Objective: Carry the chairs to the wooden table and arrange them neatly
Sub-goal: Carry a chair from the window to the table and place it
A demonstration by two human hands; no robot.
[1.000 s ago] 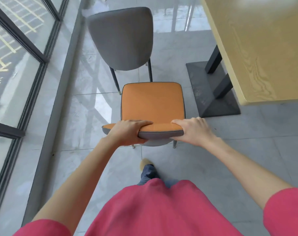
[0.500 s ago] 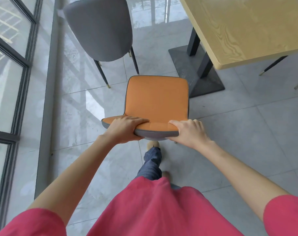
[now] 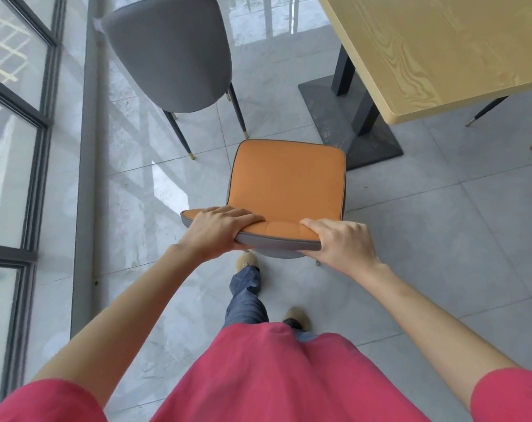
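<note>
An orange chair [image 3: 286, 184] with a grey back stands in front of me, its seat facing away. My left hand [image 3: 219, 229] grips the left part of the backrest's top edge. On the right part of that edge my right hand [image 3: 344, 243] is closed. The wooden table [image 3: 435, 50] fills the upper right, its near corner just right of the chair. A second chair, showing its grey back [image 3: 170, 50], stands ahead at the upper left.
The table's dark base plate [image 3: 334, 123] lies on the grey tiled floor just beyond the orange seat. A glass wall with dark frames [image 3: 39, 147] runs along the left. Legs of other chairs [image 3: 487, 112] show under the table at the right.
I have stepped back and turned with the orange chair: it now sits nearer the table's corner and base, and the grey chair lies further left and farther off. Both hands keep their grip.
</note>
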